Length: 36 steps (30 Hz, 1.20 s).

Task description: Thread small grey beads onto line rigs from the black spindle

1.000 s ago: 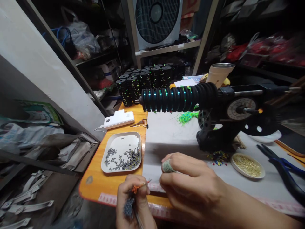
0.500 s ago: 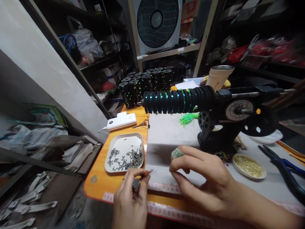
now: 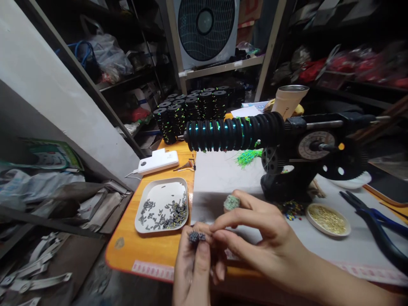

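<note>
My left hand (image 3: 199, 263), in the lower middle, is closed around a small bundle of thin dark grey pieces (image 3: 196, 236), whose ends show above the thumb. My right hand (image 3: 255, 229) is closed in a pinch, thumb and index fingertips meeting at the left hand's fingers. What lies between those fingertips is too small to make out. A speckled grey-green lump (image 3: 231, 202) sits at the right hand's raised finger, behind the index finger. Left of the hands, a white tray (image 3: 140, 212) holds many small dark grey and yellowish pieces (image 3: 174, 216).
A black winding machine (image 3: 283, 170) carries a row of black spools (image 3: 236, 134) with green line ends. Stacked black spools (image 3: 191, 112) stand behind. Green strands (image 3: 248, 157), a dish (image 3: 338, 231) of gold bits, pliers (image 3: 376, 221) and a white power bank (image 3: 158, 162) lie around.
My left hand has turned and moved right, so the bundle's grey ends now face up. My right hand has moved left and its fingertips now meet the left hand.
</note>
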Tool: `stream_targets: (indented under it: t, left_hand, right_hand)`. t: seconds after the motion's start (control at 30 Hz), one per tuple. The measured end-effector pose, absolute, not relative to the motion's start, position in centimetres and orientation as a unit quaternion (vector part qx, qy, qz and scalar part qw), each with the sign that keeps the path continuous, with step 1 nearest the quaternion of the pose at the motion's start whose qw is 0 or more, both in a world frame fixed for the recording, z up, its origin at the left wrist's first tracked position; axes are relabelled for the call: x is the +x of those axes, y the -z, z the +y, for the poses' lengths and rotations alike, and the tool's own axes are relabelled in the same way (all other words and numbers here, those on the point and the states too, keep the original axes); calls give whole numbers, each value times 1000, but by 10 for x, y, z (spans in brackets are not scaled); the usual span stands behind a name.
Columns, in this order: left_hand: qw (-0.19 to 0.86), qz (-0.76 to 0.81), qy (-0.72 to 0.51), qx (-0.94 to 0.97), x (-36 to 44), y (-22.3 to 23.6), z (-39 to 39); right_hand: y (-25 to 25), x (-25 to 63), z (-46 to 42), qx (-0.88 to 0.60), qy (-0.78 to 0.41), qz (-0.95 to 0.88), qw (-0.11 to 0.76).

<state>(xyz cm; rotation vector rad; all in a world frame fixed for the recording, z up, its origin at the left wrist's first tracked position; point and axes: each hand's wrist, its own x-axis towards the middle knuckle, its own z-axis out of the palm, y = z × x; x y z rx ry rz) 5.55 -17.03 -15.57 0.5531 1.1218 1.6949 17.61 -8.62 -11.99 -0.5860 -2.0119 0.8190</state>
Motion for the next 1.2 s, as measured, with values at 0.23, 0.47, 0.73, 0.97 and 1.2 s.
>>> stream_targets:
  t: [0.23,0.47,0.73,0.97,1.2]
  left_hand:
    - [461,510,-692,221,65,156,-163]
    - [406,539,-713,190,76,158,-162]
    - [447,453,-755,154,65,155,-166]
    - [476,429,-745,185,55,155,-174]
    - [489,427,-739,179,55,158,-176]
  right_hand:
    - [123,176,-81,-198,-327,-808,449]
    - [124,175,-88,-223,-317,-815,432]
    - [126,179,-78,-186,-321,-830,416]
    - [129,183,-74,-167,-262,-859,408]
    - [125,182,-78,-163,-259,-863,402]
